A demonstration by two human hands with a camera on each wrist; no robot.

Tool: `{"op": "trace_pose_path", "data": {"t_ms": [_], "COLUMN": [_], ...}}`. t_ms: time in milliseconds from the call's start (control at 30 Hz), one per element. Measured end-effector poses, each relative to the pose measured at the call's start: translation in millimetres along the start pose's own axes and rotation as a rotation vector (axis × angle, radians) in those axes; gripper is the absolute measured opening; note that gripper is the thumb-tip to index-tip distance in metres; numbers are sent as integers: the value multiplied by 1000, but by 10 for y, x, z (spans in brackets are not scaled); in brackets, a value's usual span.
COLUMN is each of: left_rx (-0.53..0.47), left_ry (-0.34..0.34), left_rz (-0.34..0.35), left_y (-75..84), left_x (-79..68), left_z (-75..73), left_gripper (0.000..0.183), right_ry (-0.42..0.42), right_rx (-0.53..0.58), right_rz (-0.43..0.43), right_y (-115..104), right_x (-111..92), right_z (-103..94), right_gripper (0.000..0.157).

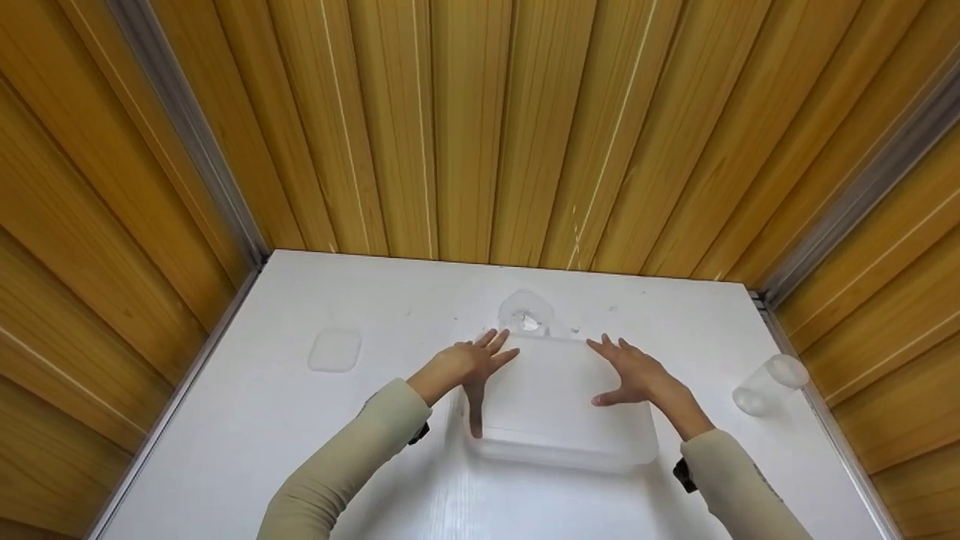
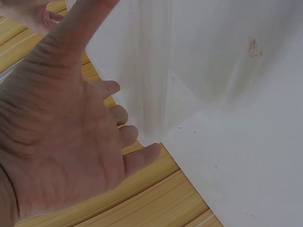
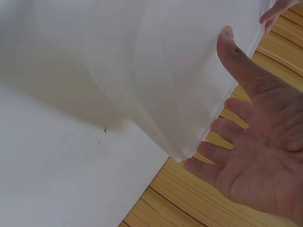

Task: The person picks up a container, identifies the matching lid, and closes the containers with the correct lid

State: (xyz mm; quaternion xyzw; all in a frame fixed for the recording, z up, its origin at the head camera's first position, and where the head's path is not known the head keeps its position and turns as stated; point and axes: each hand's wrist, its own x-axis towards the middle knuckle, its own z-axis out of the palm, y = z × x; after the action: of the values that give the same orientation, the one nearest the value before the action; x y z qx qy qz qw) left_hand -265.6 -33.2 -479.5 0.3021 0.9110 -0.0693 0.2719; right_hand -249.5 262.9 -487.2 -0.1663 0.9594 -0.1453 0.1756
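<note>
A large, translucent white plastic box (image 1: 559,397) with a flat top sits on the white table in the head view. My left hand (image 1: 476,367) is at its left side, fingers spread toward the far left corner, thumb pointing down along the side. Over the right part of the top reaches my right hand (image 1: 630,375), its fingers extended toward the far edge and its thumb inward. In the right wrist view the fingertips (image 3: 194,163) lie right at the box's edge. The left wrist view shows the left palm (image 2: 71,127) with straight fingers beside the box wall.
Just behind the box is a clear plastic piece (image 1: 525,311) with a hole in it. A small, translucent square lid (image 1: 334,350) lies at the left of the table (image 1: 390,300). Near the right edge is a clear cylindrical container (image 1: 769,385). Wood-patterned walls (image 1: 465,150) surround the table.
</note>
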Motion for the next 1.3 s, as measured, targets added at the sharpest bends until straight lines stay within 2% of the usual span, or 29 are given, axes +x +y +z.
{"op": "trace_pose_path", "data": {"t_ms": [100,233,333,433,500,600,733,800,900,1000,1200,1300], "left_rx": [-24,-61,-119,-218,-310,-509,-840,-977,-1080,-1088,-1154,-1184], "left_ry": [-5,-3,16,62,94,139,189,206,229,239,208,215], "left_rz": [37,45,80,150,186,217,262,279,269,235,248,250], "left_y": [14,-44,-134,-252,-336,-452,-543,-538,-497,-402,-200,-128], "left_x": [9,11,4,-14,-43,-89,-133,-171,-239,-319,-417,-439], "left_z": [6,21,60,145,239,436,780,947,1121,1220,1306,1309], "left_gripper": [146,146,145,141,139,140,143,140,127,109,84,76], "right_ry": [-1,15,65,152,207,265,255,227,197,191,152,151], "right_rx": [-6,16,106,223,293,369,483,551,640,743,863,906], "right_rz": [16,11,-15,-34,-22,34,141,196,253,279,308,290], "right_y": [15,32,98,214,280,346,395,410,418,404,382,395], "right_x": [-73,-34,-11,-60,-134,-269,-476,-589,-684,-765,-882,-913], "right_z": [4,5,72,219,346,519,663,719,767,816,899,926], "right_gripper": [100,100,100,102,103,105,99,93,83,76,77,76]}}
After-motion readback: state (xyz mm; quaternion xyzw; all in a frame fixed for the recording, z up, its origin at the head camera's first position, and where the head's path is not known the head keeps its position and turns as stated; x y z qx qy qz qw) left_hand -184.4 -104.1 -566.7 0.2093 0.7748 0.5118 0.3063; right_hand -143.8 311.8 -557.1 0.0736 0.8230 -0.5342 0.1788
